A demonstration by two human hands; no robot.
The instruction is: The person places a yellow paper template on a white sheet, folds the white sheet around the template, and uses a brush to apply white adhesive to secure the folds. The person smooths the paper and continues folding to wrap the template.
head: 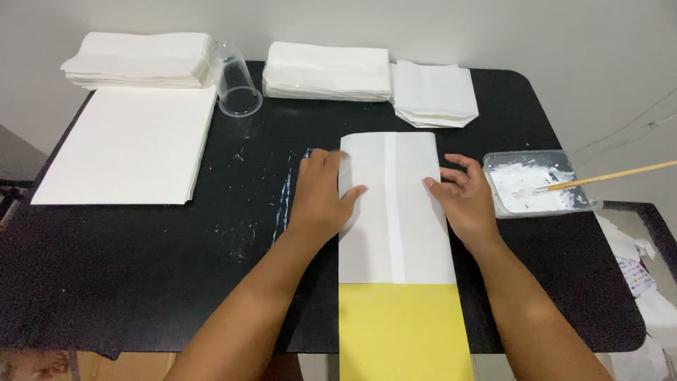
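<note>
Left hand lies flat, palm down, fingers together, on the left long edge of the folded white paper sheet; thumb rests on the paper, the rest of the hand on the desk just beside it. Nothing gripped, just pressing.

Right hand is on the right long edge, fingers loosely curled, fingertips and thumb touching the paper rim. Half open, no real grasp that I can see.

The sheet sits between both hands, about centre of the desk. Long axis runs from the far edge towards the near edge, straight away from the person. Both side flaps are folded inward; the seam shows as a lighter vertical strip down the middle. Both hands are equally near, one per long edge. A yellow sheet pokes out from under the near end and overhangs the near edge of the desk.

Further out:
- right edge: clear plastic tray of white paste, wooden-handled brush resting in it, handle pointing right
- far edge: two stacks of folded white paper, smaller pile beside them, clear plastic cup on its side between the stacks
- far-left corner: flat stack of white sheets
- dried paste smears on the desk left of the left hand
</note>
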